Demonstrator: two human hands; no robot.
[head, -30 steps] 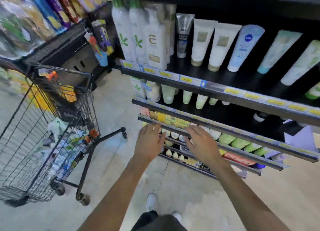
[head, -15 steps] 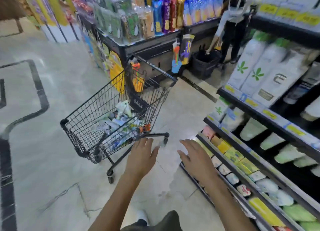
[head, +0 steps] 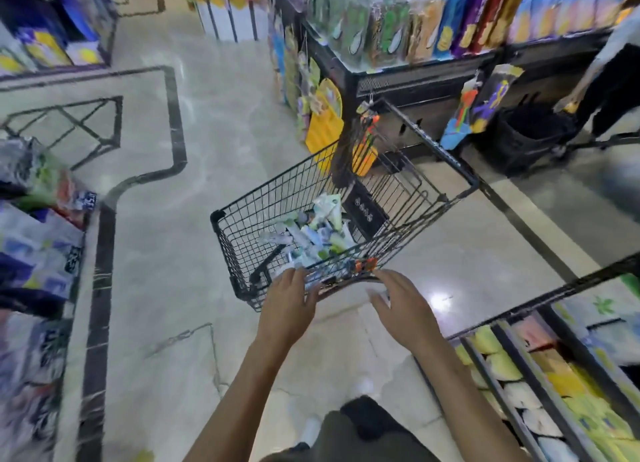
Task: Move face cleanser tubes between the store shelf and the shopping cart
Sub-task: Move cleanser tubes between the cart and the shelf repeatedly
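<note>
Left hand (head: 289,305): palm down, fingers spread and nearly straight, holding nothing; fingertips lie at the near rim of the shopping cart (head: 446,170), contact not resolvable through motion blur. Right hand (head: 403,307): palm down, fingers extended and relaxed, also holding nothing; positioned just beside the cart's near right corner, over the floor (head: 180,288).

Cart: black wire basket, long axis running from the hands away toward upper right. Face cleanser tubes (head: 311,234) lie heaped in the basket bottom, mostly white, pale blue and green. Most are on their sides with long axes crossing at mixed angles; one pale tube (head: 327,207) leans up against the far end wall, its upper end pointing away from the person. Cap versus crimp ends cannot be told apart at this blur.

Store shelf (head: 554,375) at lower right: dark rails, rows of yellow, green and white packs, close beside the right forearm. Beyond the cart a second shelf unit (head: 415,84) carries coloured bagged goods. Another person's sleeve and dark trousers are visible at the far right edge, near a black basket (head: 530,139).
</note>
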